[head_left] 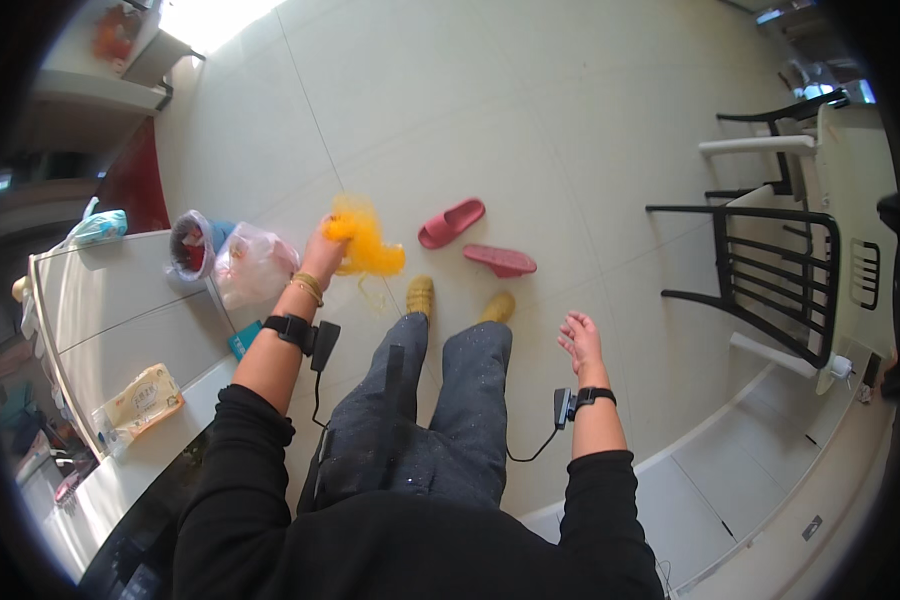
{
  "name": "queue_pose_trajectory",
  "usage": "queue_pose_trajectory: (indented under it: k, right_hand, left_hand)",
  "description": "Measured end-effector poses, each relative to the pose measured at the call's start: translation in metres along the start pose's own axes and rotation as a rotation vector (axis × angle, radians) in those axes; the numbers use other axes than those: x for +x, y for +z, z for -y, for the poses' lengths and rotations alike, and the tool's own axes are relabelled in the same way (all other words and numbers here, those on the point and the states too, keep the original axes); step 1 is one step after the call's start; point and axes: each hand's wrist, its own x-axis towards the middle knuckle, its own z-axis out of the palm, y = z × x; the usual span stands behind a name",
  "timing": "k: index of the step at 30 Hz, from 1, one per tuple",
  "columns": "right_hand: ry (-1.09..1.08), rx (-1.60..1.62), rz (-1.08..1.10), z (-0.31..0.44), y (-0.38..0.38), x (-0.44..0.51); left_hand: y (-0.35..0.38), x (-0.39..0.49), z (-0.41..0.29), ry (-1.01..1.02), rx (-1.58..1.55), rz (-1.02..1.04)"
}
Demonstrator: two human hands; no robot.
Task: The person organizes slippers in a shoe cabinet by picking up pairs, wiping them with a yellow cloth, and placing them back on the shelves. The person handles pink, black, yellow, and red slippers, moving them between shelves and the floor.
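Note:
My left hand (325, 250) is closed on a crumpled yellow-orange plastic bag (367, 238), which hangs over the tiled floor and looks partly blurred. Just left of that hand are a pinkish translucent plastic bag (253, 264) with things in it and a lined waste bin (193, 246) with red matter inside. My right hand (580, 341) is held over the floor on the right, palm partly visible, fingers a little bent and nothing in them. Between the hands, on the floor, lie a pink slipper (452, 223) and a second pink slipper (500, 259), which is tipped on its side.
A white cabinet (120, 292) at the left bears a tissue pack (141, 401). A teal box (245, 340) is beside it. Black-framed chairs (776, 277) stand by a pale table (862, 225) at the right. My feet wear yellow footwear (420, 294).

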Motion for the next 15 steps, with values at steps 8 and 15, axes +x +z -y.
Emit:
queue_pose_trajectory:
  k: [8,15]
  right_hand:
    - [0.321,-0.14,-0.053,-0.088,0.018,0.173]
    - [0.388,-0.256,-0.039,-0.172,0.049,0.318]
  left_hand:
    - [0.105,0.113,0.14,-0.232,0.168,0.026]
    - [0.204,0.217,0.259,-0.652,0.169,0.218]
